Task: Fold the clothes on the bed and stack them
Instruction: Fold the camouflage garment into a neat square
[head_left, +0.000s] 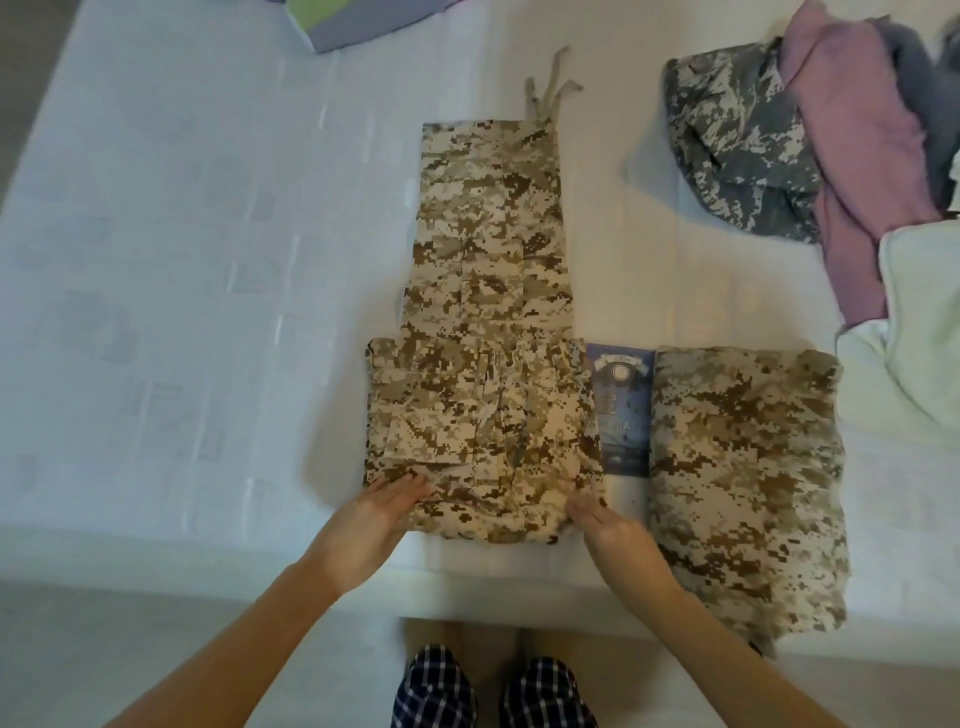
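Note:
Tan desert-camouflage trousers (488, 322) lie lengthwise on the white bed (182, 260), legs together and pointing away, drawstrings at the far end. Their waist end is folded up over itself near the bed's front edge. My left hand (374, 514) lies flat on the lower left corner of that fold, fingers apart. My right hand (602, 514) rests on its lower right corner, fingertips tucked at the cloth's edge. A folded tan camouflage garment (748, 483) lies to the right, beside the trousers.
A blue printed label (621, 410) shows between the trousers and the folded garment. At the back right lies a loose pile: grey camouflage clothing (737, 140), a pink garment (852, 156), pale green-white cloth (919, 322). A green-and-grey item (343, 21) sits at the far edge.

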